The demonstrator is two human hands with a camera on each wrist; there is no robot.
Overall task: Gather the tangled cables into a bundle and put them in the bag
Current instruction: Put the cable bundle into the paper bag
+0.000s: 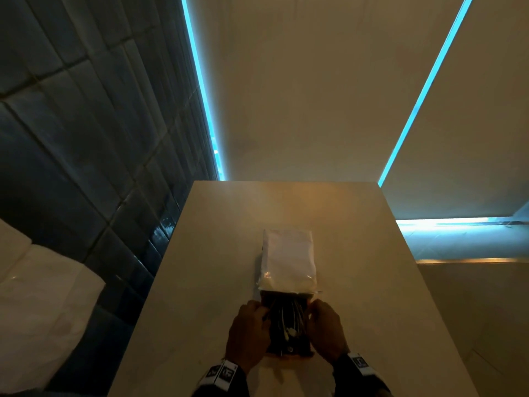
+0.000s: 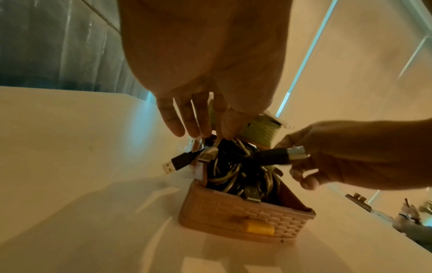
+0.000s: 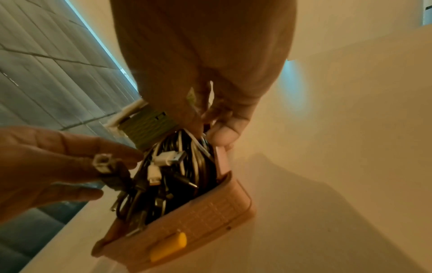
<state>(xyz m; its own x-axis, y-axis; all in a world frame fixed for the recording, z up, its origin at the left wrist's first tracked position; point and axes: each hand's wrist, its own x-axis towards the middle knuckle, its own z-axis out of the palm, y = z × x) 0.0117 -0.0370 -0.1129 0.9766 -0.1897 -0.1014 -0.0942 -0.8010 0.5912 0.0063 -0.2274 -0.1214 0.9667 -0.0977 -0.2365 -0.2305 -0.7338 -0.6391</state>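
A tangle of black and white cables (image 1: 287, 322) (image 2: 236, 170) (image 3: 177, 166) fills a pink woven basket (image 2: 243, 212) (image 3: 210, 214) with a yellow latch, near the table's front edge. A white bag (image 1: 287, 259) lies flat just beyond it, mouth toward the basket. My left hand (image 1: 249, 330) (image 2: 187, 122) reaches down with straight fingers onto the cables at the basket's far left corner. My right hand (image 1: 326, 328) (image 3: 210, 127) pinches white cable strands by the right wall. A black plug (image 2: 275, 157) (image 3: 110, 171) with a silver end sticks up between the hands.
A green ribbed roll (image 2: 259, 131) (image 3: 147, 127) sits at the bag's mouth. The pale table (image 1: 217, 253) is narrow, with a dark tiled wall (image 1: 86, 138) to its left and white bundles (image 1: 37, 305) at lower left. A drop-off lies to the right.
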